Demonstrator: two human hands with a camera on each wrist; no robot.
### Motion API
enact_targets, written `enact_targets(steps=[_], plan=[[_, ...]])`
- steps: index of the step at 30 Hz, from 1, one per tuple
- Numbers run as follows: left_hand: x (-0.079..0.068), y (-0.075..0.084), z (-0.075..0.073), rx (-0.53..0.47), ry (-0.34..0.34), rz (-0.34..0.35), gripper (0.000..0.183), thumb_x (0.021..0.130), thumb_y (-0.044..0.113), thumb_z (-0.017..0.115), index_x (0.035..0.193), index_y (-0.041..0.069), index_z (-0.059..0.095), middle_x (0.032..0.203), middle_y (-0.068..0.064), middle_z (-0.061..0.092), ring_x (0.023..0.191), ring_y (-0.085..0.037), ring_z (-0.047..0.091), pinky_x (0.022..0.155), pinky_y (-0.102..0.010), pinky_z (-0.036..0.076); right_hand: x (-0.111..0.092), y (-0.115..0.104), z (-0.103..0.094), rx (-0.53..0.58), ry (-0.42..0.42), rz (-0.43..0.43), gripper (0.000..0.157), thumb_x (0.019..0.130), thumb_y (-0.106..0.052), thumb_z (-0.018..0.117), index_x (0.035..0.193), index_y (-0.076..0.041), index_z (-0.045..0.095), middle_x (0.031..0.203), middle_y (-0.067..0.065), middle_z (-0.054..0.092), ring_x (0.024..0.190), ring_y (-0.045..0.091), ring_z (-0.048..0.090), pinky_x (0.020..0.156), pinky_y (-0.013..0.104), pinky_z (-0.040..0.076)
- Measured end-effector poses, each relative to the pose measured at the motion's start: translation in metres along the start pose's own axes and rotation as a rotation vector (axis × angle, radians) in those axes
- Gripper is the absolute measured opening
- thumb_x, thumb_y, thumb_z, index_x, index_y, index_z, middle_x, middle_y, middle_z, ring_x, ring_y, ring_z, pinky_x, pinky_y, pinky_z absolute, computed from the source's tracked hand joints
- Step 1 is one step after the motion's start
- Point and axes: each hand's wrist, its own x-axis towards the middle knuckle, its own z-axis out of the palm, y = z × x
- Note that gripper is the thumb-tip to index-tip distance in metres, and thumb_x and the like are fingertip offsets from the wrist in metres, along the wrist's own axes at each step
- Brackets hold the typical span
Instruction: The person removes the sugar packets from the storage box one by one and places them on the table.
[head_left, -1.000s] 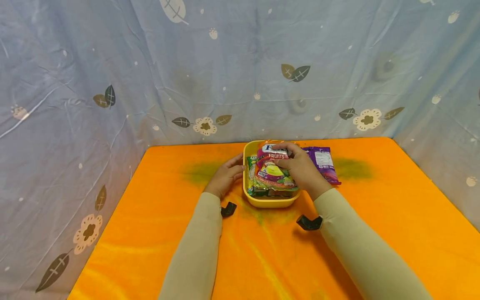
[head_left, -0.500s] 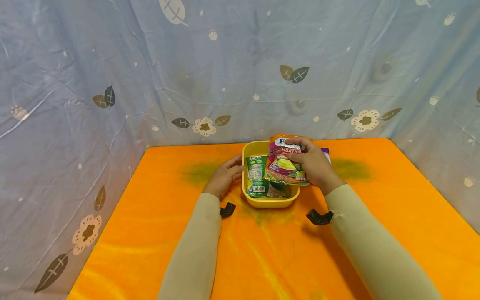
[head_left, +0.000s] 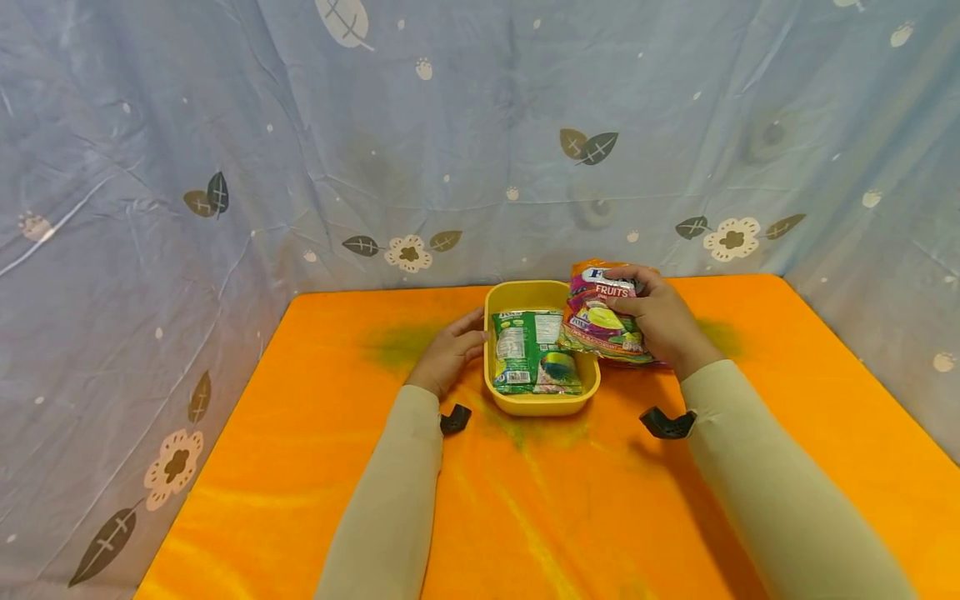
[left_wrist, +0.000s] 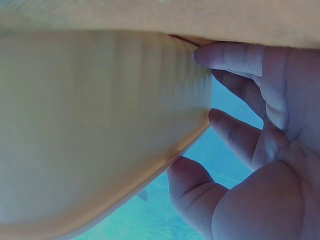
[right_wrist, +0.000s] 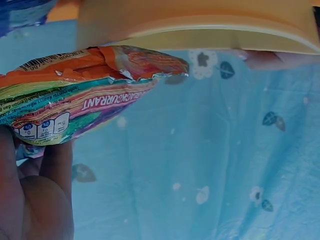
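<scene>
My right hand (head_left: pixel 671 325) pinches an orange and purple packet of fruit candy (head_left: pixel 600 323) between thumb and fingers. The packet is tilted up at the right side of a yellow plastic basket (head_left: pixel 542 407) and overlaps its rim in the head view. Inside the basket two green packets (head_left: pixel 514 358) lie side by side. My left hand (head_left: pixel 446 358) rests its fingertips against the basket's left outer wall. In the left wrist view its thumb and fingers (left_wrist: pixel 232 134) are loosely extended along the wall (left_wrist: pixel 125 115). The right wrist view shows the candy packet (right_wrist: pixel 90 95) bulging above the palm.
An orange cloth covers the table (head_left: pixel 525 517). Blue patterned curtains (head_left: pixel 465 150) hang at the back and both sides. A shiny blue-purple packet (right_wrist: pixel 22 12) shows near the basket in the right wrist view. Small black wrist pieces (head_left: pixel 667 423) stick out from the sleeves.
My right hand has lifted the fruit candy packet off the green packets and carried it rightward to the basket's right edge, uncovering them and hiding the purple packet. The left hand stays put.
</scene>
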Motion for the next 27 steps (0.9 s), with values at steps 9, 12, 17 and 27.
enact_targets(steps=[9, 12, 17, 27], plan=[[-0.002, 0.0, -0.001, -0.026, 0.0, -0.014, 0.053, 0.092, 0.015, 0.063, 0.143, 0.022, 0.048, 0.141, 0.003, 0.046, 0.118, -0.022, 0.054, 0.094, -0.033, 0.046, -0.002, -0.004, -0.028, -0.047, -0.006, 0.013, 0.043, 0.096, -0.016, 0.059, 0.136, -0.018, 0.047, 0.126, 0.008, 0.035, 0.095, 0.026, 0.057, 0.076, 0.035, 0.055], [-0.002, 0.0, -0.001, -0.026, 0.002, -0.018, 0.054, 0.092, 0.015, 0.064, 0.143, 0.021, 0.048, 0.141, 0.003, 0.046, 0.116, -0.022, 0.055, 0.094, -0.033, 0.047, -0.002, -0.002, -0.038, -0.062, 0.002, 0.016, 0.044, 0.095, -0.017, 0.06, 0.137, -0.018, 0.046, 0.127, 0.007, 0.035, 0.094, 0.024, 0.058, 0.076, 0.035, 0.056], [-0.003, 0.001, -0.002, -0.02, -0.002, -0.028, 0.055, 0.091, 0.016, 0.064, 0.143, 0.022, 0.048, 0.141, 0.001, 0.047, 0.114, -0.022, 0.057, 0.094, -0.033, 0.047, -0.003, 0.002, -0.053, -0.071, 0.01, 0.035, 0.045, 0.096, -0.018, 0.059, 0.139, -0.019, 0.045, 0.13, 0.006, 0.034, 0.095, 0.024, 0.059, 0.077, 0.036, 0.055], [-0.005, 0.001, -0.003, -0.024, -0.021, -0.028, 0.054, 0.092, 0.015, 0.063, 0.144, 0.022, 0.047, 0.141, -0.002, 0.047, 0.115, -0.025, 0.057, 0.093, -0.032, 0.047, -0.009, 0.006, -0.087, -0.119, -0.002, 0.082, 0.051, 0.096, -0.02, 0.059, 0.143, -0.018, 0.04, 0.131, 0.006, 0.034, 0.092, 0.019, 0.061, 0.079, 0.034, 0.055]])
